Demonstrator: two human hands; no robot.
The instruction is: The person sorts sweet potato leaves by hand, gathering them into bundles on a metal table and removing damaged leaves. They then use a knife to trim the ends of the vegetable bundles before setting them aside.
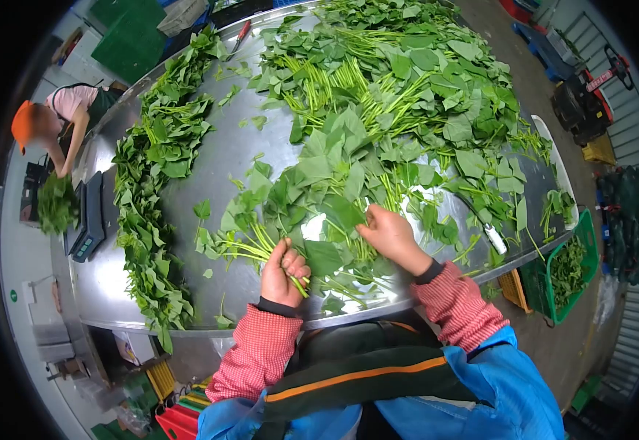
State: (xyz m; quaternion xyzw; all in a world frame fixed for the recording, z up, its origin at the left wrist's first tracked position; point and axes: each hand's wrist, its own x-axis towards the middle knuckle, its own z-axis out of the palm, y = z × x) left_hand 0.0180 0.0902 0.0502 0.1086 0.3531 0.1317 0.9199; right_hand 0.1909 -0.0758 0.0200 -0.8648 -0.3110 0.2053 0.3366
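Here, left hand (284, 275) gripping stems (259, 241), pallet-truck label (599, 80) unreadable

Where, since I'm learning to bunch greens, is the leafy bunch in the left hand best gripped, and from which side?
Probably around its bare stems, from the near side, as the left hand does: they gather narrowly there, while the leaves fan out beyond.
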